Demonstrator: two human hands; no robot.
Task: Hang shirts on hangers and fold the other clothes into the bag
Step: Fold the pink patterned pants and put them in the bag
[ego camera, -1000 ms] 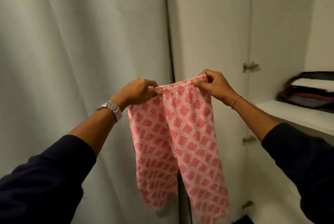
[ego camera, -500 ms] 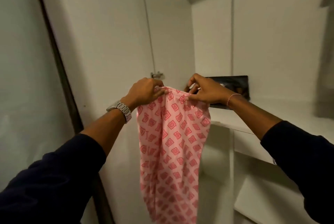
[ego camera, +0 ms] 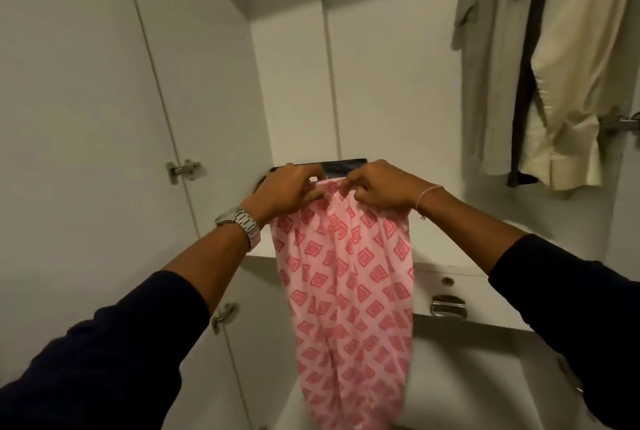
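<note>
While hanging, pink trousers (ego camera: 346,291) meet both hands (ego camera: 332,190).

One head-worn camera (wide-angle) looks forward and down, close into the wardrobe (ego camera: 381,48).

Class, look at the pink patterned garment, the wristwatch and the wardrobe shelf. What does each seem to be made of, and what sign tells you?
Pink patterned garment: thin, soft woven or knit cloth, matte; it drapes in loose folds.
Wristwatch: likely steel, shiny; linked silvery bracelet.
Wardrobe shelf: probably laminated board, smooth white; flat, even surface.
</note>
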